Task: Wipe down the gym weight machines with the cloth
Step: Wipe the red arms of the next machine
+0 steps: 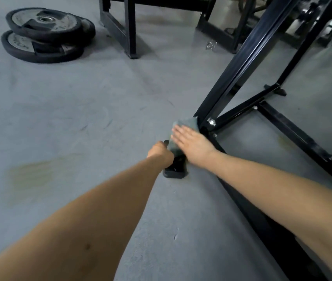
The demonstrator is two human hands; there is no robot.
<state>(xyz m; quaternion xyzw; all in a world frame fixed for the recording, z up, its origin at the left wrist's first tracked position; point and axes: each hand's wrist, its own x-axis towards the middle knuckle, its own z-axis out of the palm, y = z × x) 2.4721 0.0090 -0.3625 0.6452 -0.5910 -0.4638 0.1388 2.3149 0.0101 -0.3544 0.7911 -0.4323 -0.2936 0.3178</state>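
Cloth (183, 123) covers the frame's (248, 49) floor bar (176, 171) under the flat, straight-fingered right hand (191, 142); left hand (160, 153) grips the bar end just beside it.

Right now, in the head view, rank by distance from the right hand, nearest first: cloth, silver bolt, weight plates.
1. cloth, under the right hand.
2. silver bolt, at the frame joint beyond.
3. weight plates, far upper left.

cloth (183, 124) partly hidden under right hand (191, 142)
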